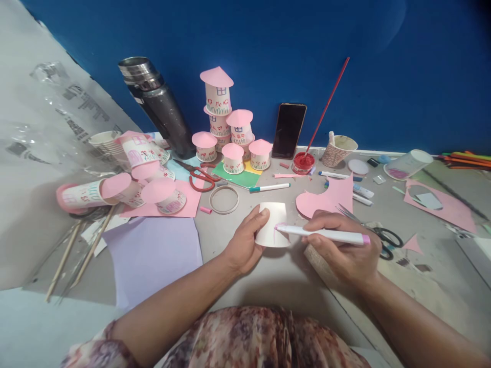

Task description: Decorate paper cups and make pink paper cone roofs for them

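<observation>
My left hand [247, 240] grips a white paper cup [270, 217] by its left side, thumb lying across the front. In my right hand [343, 250] is a white marker [326, 234] with a pink end, its tip touching the cup. Thin pink lines show on the cup wall at the tip. Beyond my hands, several decorated paper cups with pink cone roofs [218, 92] are stacked like towers on a green sheet [236, 176]. A teal-ended marker [269, 187] and a tape ring [224, 199] lie just past the cup.
Red-handled scissors [201, 180], a dark flask [161, 112] and roofed cups [159, 191] stand or lie left. A phone [289, 130] leans on the wall beside a red paint pot [304, 164]. Black-handled scissors [383, 240] and pink paper scraps [441, 204] lie right.
</observation>
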`<action>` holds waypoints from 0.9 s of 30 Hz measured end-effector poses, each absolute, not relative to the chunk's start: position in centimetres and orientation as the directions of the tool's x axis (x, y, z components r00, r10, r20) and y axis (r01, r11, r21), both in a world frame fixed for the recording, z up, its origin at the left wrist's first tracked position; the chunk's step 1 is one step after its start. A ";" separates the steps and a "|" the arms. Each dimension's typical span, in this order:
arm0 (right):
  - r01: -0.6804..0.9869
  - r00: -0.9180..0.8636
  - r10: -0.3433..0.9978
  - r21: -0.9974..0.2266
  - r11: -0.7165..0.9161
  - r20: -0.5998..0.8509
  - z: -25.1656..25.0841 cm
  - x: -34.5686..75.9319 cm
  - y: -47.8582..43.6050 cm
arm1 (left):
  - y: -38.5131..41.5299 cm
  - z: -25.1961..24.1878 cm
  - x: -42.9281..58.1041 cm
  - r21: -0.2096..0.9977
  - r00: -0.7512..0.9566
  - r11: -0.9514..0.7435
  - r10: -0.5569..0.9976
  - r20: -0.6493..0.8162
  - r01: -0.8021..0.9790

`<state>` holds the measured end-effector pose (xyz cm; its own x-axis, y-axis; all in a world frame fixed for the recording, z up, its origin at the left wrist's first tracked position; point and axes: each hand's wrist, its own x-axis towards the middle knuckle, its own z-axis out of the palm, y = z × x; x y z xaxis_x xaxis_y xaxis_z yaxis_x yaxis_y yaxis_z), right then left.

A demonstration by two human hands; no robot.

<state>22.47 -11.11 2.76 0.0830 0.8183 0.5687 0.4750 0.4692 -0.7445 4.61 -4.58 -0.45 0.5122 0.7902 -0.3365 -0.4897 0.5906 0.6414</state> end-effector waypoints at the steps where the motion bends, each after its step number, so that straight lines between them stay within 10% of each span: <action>1: 0.483 0.087 0.817 -0.742 0.466 0.570 2.8 22.5 -11.1 | -4.6 -0.5 4.6 0.638 0.510 0.590 0.791 -0.337 -0.494; 27: 0.549 0.130 0.787 -0.705 0.450 0.603 3.3 22.2 -11.1 | -4.7 -0.4 4.8 0.613 0.508 0.596 0.792 -0.339 -0.519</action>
<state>22.19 -11.08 3.28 0.1299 0.7868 0.6034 0.5488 0.4498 -0.7047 4.76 -4.66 -0.42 0.5080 0.7917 -0.3392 -0.5190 0.5957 0.6131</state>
